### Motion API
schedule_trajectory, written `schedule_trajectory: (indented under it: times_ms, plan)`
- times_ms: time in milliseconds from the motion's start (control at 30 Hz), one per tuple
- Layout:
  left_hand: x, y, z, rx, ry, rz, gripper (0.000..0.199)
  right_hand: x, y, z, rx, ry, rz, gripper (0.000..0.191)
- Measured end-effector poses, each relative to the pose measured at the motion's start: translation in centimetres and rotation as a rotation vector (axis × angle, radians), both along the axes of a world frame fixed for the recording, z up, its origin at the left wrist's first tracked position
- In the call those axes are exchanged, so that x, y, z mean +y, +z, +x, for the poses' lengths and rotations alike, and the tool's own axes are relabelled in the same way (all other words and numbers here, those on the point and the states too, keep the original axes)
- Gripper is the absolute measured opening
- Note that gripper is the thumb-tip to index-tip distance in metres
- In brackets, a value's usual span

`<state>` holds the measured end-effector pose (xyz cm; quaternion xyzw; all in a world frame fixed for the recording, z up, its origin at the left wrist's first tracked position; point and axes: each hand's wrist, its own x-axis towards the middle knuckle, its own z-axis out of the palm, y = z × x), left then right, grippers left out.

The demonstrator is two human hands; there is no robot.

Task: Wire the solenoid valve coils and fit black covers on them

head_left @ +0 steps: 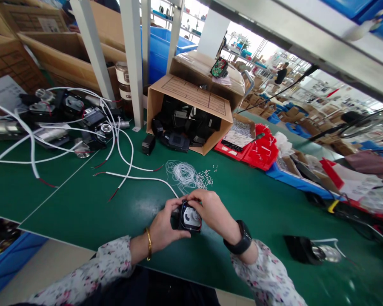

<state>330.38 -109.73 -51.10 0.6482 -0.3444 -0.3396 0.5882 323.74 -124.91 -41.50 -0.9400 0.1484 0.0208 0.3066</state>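
Observation:
A black housing (190, 216) with a pale metal plate inside is held just above the green table near its front edge. My left hand (166, 225) wraps round its left side, thumb along the lower edge. The fingers of my right hand (207, 207) are pinched together at its upper right edge; whatever lies between the fingertips is too small to make out. A white cable (143, 177) runs from behind the housing to the upper left. Beyond my hands lie a coil of thin clear strands (181, 173) and a scatter of small white pieces (204, 179).
An open cardboard box (191, 95) of black parts stands at the back. Metal assemblies with white cables (70, 119) crowd the left. Red trays (258, 148) sit back right, and a black and metal unit (306, 250) lies at the right. Upright posts (132, 63) rise behind.

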Motion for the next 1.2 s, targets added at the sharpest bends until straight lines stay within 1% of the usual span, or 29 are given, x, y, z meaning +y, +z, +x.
schedule_trajectory:
  times_ms: [67,167,300,367,433,533,567,633,700,800,867,933,967,1000,1033,1100,1133,1167,1200]
  plan:
    - [0.1,0.1,0.0,-0.032,-0.001,0.030,0.071,0.0,0.1,0.2,0.013,0.010,-0.023,0.015]
    - [0.1,0.0,0.1,-0.063,-0.007,0.044,0.065,-0.1,0.2,0.5,0.046,0.011,-0.037,0.015]
    - [0.1,-0.3,0.1,-0.074,-0.005,0.027,0.068,-0.3,0.1,1.2,0.106,0.000,-0.082,0.013]
    - [0.0,-0.5,0.1,-0.067,-0.004,0.013,0.072,-0.5,0.1,1.6,0.137,0.007,-0.095,0.011]
    - [0.0,-0.7,0.1,-0.068,-0.008,-0.008,0.082,-0.6,0.1,1.9,0.167,0.017,-0.112,0.012]
    - [0.1,-0.9,0.1,-0.100,-0.031,-0.046,0.104,-0.9,0.3,2.1,0.194,0.012,-0.213,0.019]
    - [0.1,-0.9,0.2,-0.119,-0.037,-0.057,0.108,-1.0,0.4,2.1,0.201,0.011,-0.251,0.022]
    - [0.1,-1.0,0.3,-0.176,-0.042,-0.067,0.106,-1.3,0.6,2.0,0.210,0.015,-0.267,0.027]
    - [0.2,-0.9,0.4,-0.255,-0.058,-0.066,0.094,-1.5,0.7,1.9,0.208,0.032,-0.182,0.026]
    - [0.2,-0.7,0.6,-0.350,-0.105,-0.095,0.076,-2.2,0.6,1.2,0.193,0.048,-0.043,0.015]
    - [0.1,-0.7,0.7,-0.372,-0.107,-0.127,0.073,-2.7,0.4,0.4,0.194,0.052,0.007,0.011]
    - [0.0,-0.7,0.6,-0.374,-0.100,-0.139,0.075,-3.0,0.0,-0.6,0.193,0.054,0.054,0.012]
    - [0.0,-0.7,0.6,-0.373,-0.100,-0.137,0.076,-3.1,-0.3,-1.1,0.191,0.045,0.112,0.012]
    - [0.0,-0.7,0.6,-0.369,-0.101,-0.131,0.076,-3.1,-0.6,-1.7,0.186,0.019,0.207,0.013]
    - [-0.1,-0.7,0.5,-0.364,-0.103,-0.119,0.076,-3.0,-1.0,-2.3,0.179,-0.025,0.334,0.014]
    - [-0.1,-0.6,0.5,-0.357,-0.108,-0.085,0.076,-2.5,-2.0,-3.2,0.147,-0.164,0.619,0.018]
    - [0.0,-0.6,0.4,-0.355,-0.112,-0.065,0.076,-2.1,-2.5,-3.5,0.122,-0.242,0.731,0.021]
    - [0.0,-0.6,0.4,-0.354,-0.115,-0.048,0.076,-1.7,-3.0,-3.8,0.091,-0.309,0.796,0.024]
    - [0.0,-0.7,0.3,-0.351,-0.114,-0.034,0.075,-1.3,-3.4,-3.9,0.054,-0.359,0.824,0.026]
